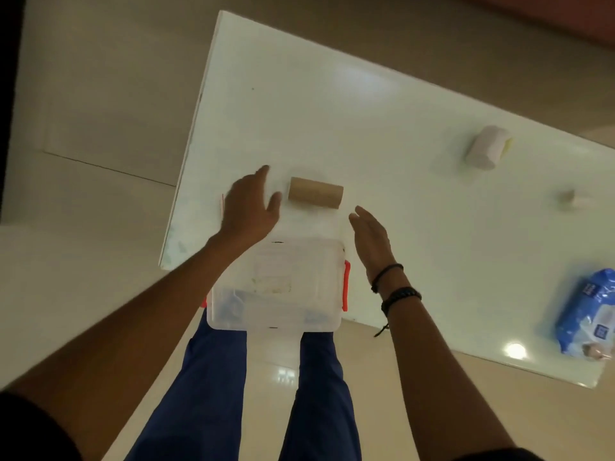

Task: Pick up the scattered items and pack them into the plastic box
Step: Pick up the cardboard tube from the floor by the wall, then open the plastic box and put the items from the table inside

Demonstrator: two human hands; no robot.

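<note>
A clear plastic box (327, 319) with red side latches sits at the table's near edge, partly overhanging it, with some items inside. Just beyond it a brown cardboard tube (315, 193) lies on its side. My left hand (249, 207) hovers open just left of the tube, fingers spread. My right hand (372, 237) is open to the tube's lower right, palm facing inward, holding nothing. A white paper roll (486, 151), a small pale object (574, 198) and a blue wet-wipes pack (587, 314) lie farther right on the table.
The white glossy table (332, 111) runs diagonally, its left edge beside my left hand. Beige tiled floor surrounds it. My legs in blue trousers (206, 394) are below the box. A small red-edged thing (222, 204) lies by the left edge.
</note>
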